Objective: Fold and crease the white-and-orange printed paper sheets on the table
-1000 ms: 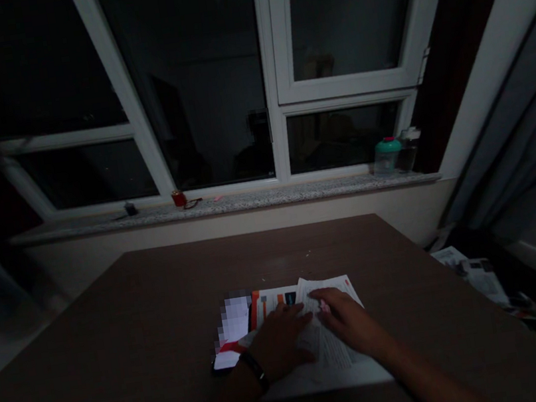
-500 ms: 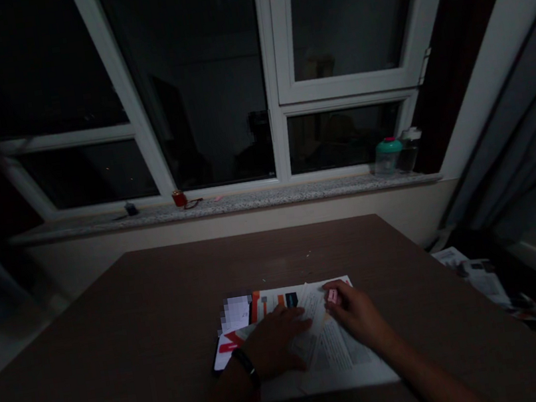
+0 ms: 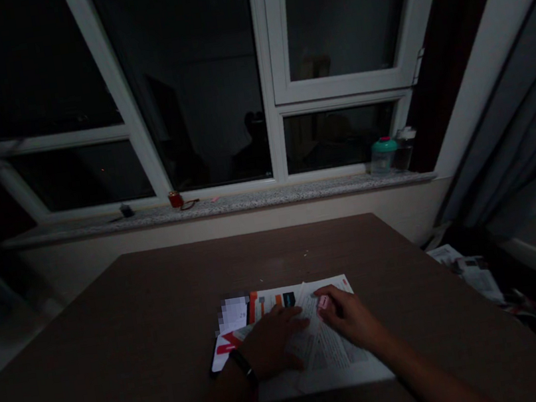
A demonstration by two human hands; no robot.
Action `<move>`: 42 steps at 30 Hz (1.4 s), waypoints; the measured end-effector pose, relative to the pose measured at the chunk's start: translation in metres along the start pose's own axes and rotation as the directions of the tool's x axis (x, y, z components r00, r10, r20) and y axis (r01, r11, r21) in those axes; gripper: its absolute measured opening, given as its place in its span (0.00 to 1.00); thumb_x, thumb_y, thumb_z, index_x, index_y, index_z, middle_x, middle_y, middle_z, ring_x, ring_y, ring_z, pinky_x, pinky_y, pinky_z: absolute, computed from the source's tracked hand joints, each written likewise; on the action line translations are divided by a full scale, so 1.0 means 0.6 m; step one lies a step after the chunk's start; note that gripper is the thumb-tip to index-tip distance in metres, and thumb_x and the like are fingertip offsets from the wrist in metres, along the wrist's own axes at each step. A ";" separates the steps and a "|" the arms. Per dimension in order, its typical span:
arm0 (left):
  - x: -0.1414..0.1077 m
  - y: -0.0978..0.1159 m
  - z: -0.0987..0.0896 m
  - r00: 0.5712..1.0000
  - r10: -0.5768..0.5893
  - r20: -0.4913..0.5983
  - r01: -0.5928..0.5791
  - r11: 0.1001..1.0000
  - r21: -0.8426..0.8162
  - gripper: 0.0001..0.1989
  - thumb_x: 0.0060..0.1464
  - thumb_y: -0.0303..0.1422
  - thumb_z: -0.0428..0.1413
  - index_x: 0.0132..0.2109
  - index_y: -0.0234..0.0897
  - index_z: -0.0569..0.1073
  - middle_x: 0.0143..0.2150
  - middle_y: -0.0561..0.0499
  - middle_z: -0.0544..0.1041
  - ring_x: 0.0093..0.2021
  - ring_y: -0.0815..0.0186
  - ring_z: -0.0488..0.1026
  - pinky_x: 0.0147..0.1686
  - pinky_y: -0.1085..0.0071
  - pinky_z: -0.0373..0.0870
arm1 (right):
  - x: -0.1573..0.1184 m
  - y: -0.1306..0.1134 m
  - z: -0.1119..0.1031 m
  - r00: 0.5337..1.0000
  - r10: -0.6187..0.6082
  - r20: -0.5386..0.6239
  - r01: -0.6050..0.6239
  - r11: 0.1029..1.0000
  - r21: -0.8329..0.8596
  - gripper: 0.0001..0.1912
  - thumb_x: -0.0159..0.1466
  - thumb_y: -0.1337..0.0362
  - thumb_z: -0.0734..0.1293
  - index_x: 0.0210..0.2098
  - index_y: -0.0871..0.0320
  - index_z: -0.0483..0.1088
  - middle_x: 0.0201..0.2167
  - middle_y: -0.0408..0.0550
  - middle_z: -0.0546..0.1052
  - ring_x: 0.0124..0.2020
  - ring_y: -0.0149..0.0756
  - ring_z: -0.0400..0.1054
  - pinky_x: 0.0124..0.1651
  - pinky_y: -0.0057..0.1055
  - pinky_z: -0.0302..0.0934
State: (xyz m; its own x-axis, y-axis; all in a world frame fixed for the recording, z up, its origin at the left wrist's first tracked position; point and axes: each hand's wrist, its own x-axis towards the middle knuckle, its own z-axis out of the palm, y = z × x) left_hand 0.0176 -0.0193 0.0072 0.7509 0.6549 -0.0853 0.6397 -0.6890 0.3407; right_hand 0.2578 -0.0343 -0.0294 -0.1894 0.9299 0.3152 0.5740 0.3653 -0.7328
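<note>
Your left hand [image 3: 273, 341] lies spread over the paper [image 3: 344, 357] at the lower middle of the frame, its fingers loosely apart and gripping nothing. A dark band [image 3: 242, 365] circles that wrist. Your right hand [image 3: 350, 318], just to the right, has its fingers curled around a pink block [image 3: 323, 303], pinched over the paper's printed text. The phone [image 3: 225, 352], screen lit, lies just beside the paper on its left, partly under a red-printed corner. All of this is on the brown table [image 3: 170, 289]. Beyond it, on the sill [image 3: 258, 199] across the middle of the frame, a red jar [image 3: 176, 199] stands left of centre and a green-lidded bottle [image 3: 383, 155] stands toward the right.
</note>
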 end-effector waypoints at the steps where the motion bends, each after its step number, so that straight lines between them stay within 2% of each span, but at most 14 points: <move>1: 0.000 0.000 0.000 1.000 0.000 -0.001 0.000 1.000 -0.001 0.38 0.45 0.43 0.67 0.63 0.51 0.64 0.67 0.50 0.60 0.64 0.46 0.56 0.59 0.48 0.56 | -0.001 -0.001 0.001 1.000 -0.013 0.013 0.013 1.000 -0.004 0.15 0.62 0.65 0.62 0.49 0.56 0.68 0.31 0.44 0.75 0.30 0.34 0.68 0.33 0.28 0.61; 6: -0.001 0.001 0.001 1.000 -0.016 0.003 0.016 1.000 -0.013 0.38 0.45 0.41 0.66 0.63 0.51 0.64 0.68 0.51 0.58 0.66 0.45 0.53 0.61 0.48 0.54 | 0.002 0.000 0.005 0.999 -0.022 0.032 0.023 0.999 -0.041 0.15 0.62 0.67 0.61 0.48 0.56 0.69 0.32 0.45 0.75 0.30 0.34 0.68 0.34 0.28 0.61; 14: -0.003 0.005 -0.004 1.000 -0.013 0.005 0.013 1.000 -0.022 0.36 0.47 0.42 0.66 0.63 0.51 0.64 0.67 0.51 0.59 0.64 0.47 0.56 0.60 0.50 0.56 | 0.017 0.001 -0.006 0.998 0.000 -0.058 -0.008 0.992 -0.126 0.17 0.60 0.70 0.59 0.48 0.58 0.69 0.37 0.49 0.76 0.35 0.37 0.71 0.40 0.30 0.62; 24: 0.000 -0.004 0.004 1.000 -0.011 0.010 0.011 1.000 -0.014 0.38 0.46 0.44 0.67 0.63 0.48 0.64 0.68 0.48 0.58 0.66 0.44 0.52 0.62 0.47 0.52 | 0.035 0.018 -0.008 0.989 0.049 -0.140 -0.082 0.967 -0.241 0.14 0.64 0.67 0.57 0.44 0.60 0.70 0.34 0.51 0.77 0.32 0.38 0.72 0.36 0.29 0.60; 28: -0.001 -0.004 0.003 1.000 -0.013 0.007 0.013 1.000 -0.008 0.38 0.46 0.45 0.66 0.63 0.49 0.64 0.68 0.49 0.58 0.66 0.45 0.53 0.61 0.47 0.53 | 0.039 0.022 -0.010 0.986 0.042 -0.164 -0.085 0.960 -0.266 0.14 0.64 0.67 0.57 0.46 0.60 0.69 0.39 0.53 0.77 0.37 0.39 0.73 0.40 0.30 0.61; 32: -0.001 -0.007 0.005 1.000 0.000 0.009 0.000 1.000 -0.012 0.39 0.46 0.45 0.66 0.64 0.49 0.63 0.68 0.50 0.57 0.66 0.45 0.53 0.61 0.48 0.53 | 0.037 0.030 -0.014 0.979 0.040 -0.201 -0.092 0.963 -0.254 0.15 0.66 0.66 0.56 0.48 0.59 0.69 0.42 0.54 0.77 0.40 0.40 0.73 0.43 0.31 0.61; 37: -0.001 -0.006 0.003 1.000 0.003 0.011 -0.003 1.000 -0.012 0.38 0.47 0.44 0.65 0.64 0.50 0.63 0.68 0.51 0.58 0.66 0.45 0.53 0.61 0.48 0.53 | 0.026 0.029 -0.022 0.964 0.042 -0.263 -0.094 0.977 -0.190 0.16 0.66 0.63 0.57 0.50 0.59 0.68 0.41 0.54 0.77 0.36 0.39 0.72 0.39 0.31 0.61; 39: 0.000 -0.004 0.003 1.000 0.000 0.007 0.000 1.000 -0.005 0.38 0.47 0.43 0.66 0.64 0.49 0.62 0.68 0.50 0.57 0.66 0.46 0.53 0.61 0.48 0.54 | 0.022 0.026 -0.020 0.969 0.039 -0.245 -0.078 0.985 -0.152 0.17 0.65 0.63 0.58 0.51 0.59 0.67 0.40 0.53 0.76 0.35 0.38 0.71 0.38 0.30 0.61; 42: 0.001 -0.004 0.006 1.000 -0.009 -0.017 0.010 1.000 0.013 0.38 0.48 0.43 0.65 0.65 0.49 0.61 0.68 0.49 0.57 0.66 0.46 0.53 0.61 0.48 0.53 | 0.018 0.020 -0.012 0.984 0.067 -0.165 -0.085 0.991 -0.107 0.18 0.63 0.63 0.61 0.52 0.60 0.64 0.34 0.49 0.76 0.31 0.37 0.70 0.35 0.29 0.60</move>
State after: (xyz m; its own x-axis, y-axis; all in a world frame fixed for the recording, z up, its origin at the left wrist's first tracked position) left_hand 0.0171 -0.0182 0.0027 0.7418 0.6667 -0.0722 0.6490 -0.6866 0.3278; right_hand 0.2685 -0.0202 -0.0305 -0.0169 0.9327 0.3603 0.6703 0.2779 -0.6881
